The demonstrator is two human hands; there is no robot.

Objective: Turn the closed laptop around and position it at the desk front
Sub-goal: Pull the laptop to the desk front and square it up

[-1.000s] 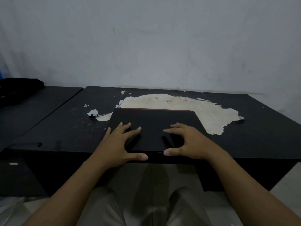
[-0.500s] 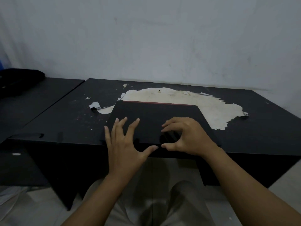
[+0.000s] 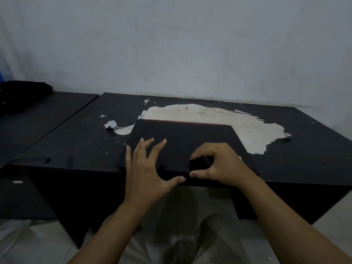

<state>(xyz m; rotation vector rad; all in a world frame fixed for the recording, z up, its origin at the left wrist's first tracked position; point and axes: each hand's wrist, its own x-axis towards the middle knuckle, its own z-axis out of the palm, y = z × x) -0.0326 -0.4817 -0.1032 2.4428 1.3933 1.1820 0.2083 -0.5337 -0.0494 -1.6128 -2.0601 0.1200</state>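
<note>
From my feed, the closed laptop [image 3: 182, 141] lies flat at the front of the desk [image 3: 76, 134], roughly centred. Its near edge sits right along the desk's front rim and its far edge reaches onto the pale patch [image 3: 238, 122]. It is a thin matte-black rectangle with squared corners, a plain lid and a narrow red strip along the far edge. My left hand [image 3: 144, 172] is released, its straight fingers fanned over the lid's near-left corner and the thumb stretched along the front edge. I cannot tell how firmly it presses. My right hand [image 3: 221, 166] is clawed onto the near edge right of centre, curled fingertips planted on the lid and the thumb against the front rim, grasping the laptop. The desk is a black laminated board, scuffed and flecked, its skin torn off in a ragged patch that bares cream board beneath. A second black desk [image 3: 47, 111] butts against it on the left, carrying a dark soft bundle [image 3: 21, 94]. Behind stands a stained, whitish wall [image 3: 190, 54].
</note>
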